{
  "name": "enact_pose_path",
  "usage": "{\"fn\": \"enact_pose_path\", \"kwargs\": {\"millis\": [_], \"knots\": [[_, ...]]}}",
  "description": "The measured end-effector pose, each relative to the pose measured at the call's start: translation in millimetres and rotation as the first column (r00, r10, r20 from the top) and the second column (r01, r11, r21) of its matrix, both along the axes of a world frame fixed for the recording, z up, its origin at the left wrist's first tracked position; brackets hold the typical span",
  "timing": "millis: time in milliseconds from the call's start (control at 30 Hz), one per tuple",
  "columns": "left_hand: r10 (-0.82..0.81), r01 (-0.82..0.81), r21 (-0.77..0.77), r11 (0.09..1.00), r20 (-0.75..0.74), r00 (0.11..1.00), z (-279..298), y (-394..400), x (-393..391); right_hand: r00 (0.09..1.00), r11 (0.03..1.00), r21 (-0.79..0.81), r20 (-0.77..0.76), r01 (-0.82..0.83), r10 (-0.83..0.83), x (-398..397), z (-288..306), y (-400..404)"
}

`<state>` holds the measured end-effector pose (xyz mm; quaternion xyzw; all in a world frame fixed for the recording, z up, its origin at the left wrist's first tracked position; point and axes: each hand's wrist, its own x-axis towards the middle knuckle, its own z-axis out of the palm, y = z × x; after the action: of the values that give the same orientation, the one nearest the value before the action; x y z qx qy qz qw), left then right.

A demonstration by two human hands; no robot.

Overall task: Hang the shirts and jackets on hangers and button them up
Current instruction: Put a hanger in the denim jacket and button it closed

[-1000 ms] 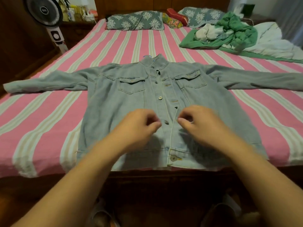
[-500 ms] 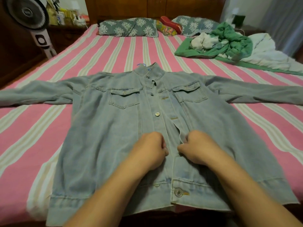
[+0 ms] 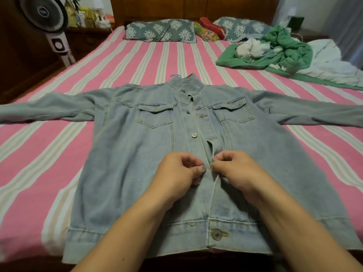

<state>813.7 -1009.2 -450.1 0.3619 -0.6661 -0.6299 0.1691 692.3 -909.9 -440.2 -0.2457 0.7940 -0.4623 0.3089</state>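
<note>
Nearest the camera, the hem button (image 3: 216, 234) sits fastened on the waistband of the denim jacket (image 3: 125, 158), well below both sets of fingers. Up at mid-placket, the left hand (image 3: 179, 174) pinches a metal button (image 3: 203, 167) at its curled fingertips, while the right hand (image 3: 234, 169) grips the buttonhole edge of the placket just beside it, fingers curled tight on the cloth. Above the fingers another button (image 3: 194, 135) lies undone. The jacket lies flat, sleeves spread, on the pink striped bedsheet (image 3: 49, 154). Beyond the collar pokes a blue hanger hook (image 3: 175, 75); farther off, floral pillows (image 3: 161, 32), a green garment pile (image 3: 284, 52), a standing fan (image 3: 44, 13).
</note>
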Motion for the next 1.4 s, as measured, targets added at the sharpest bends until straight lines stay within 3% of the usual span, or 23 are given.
{"fn": "enact_pose_path", "kwargs": {"millis": [300,367,500,633,733,933,1100,1200,1300,1333,1400], "knots": [[0.007,-0.004,0.075,0.997,-0.048,0.999,-3,-7,2,0.927,0.987,-0.158,0.368,-0.010,0.068,-8,12,11],[0.008,-0.008,-0.004,1.000,-0.022,1.000,-5,-4,1,0.963,0.989,-0.147,0.262,-0.022,0.060,-8,15,14],[0.018,0.011,-0.305,0.952,0.091,0.996,-13,3,-4,0.990,0.992,-0.046,-0.082,-0.116,0.112,0,12,9],[0.046,-0.042,-0.168,0.985,0.022,0.999,-13,0,-5,0.975,0.998,0.039,-0.216,-0.040,0.047,13,-3,-3],[0.015,-0.015,-0.070,0.997,-0.003,1.000,-8,-1,-2,0.978,0.999,0.033,-0.208,-0.011,0.018,12,-4,-5],[0.012,-0.003,-0.232,0.973,0.036,0.999,-12,0,-2,0.999,1.000,-0.012,-0.037,0.001,-0.001,11,1,0],[0.037,-0.012,-0.385,0.923,0.058,0.998,-12,5,-3,0.999,0.998,-0.009,-0.002,-0.054,0.054,9,3,5],[0.062,-0.041,-0.321,0.946,0.054,0.997,-13,2,-3,0.995,0.996,-0.013,0.036,-0.091,0.092,8,5,6],[0.064,-0.064,-0.131,0.989,-0.006,0.998,-10,0,-2,0.967,0.987,-0.075,0.200,-0.144,0.156,1,9,10],[0.052,-0.054,-0.066,0.996,-0.029,0.998,-8,-1,-2,0.967,0.984,-0.074,0.187,-0.163,0.174,-1,9,11],[0.025,-0.019,0.062,0.998,-0.088,0.996,-1,0,-2,0.976,0.977,0.015,-0.048,-0.212,0.213,-3,1,10]]}}
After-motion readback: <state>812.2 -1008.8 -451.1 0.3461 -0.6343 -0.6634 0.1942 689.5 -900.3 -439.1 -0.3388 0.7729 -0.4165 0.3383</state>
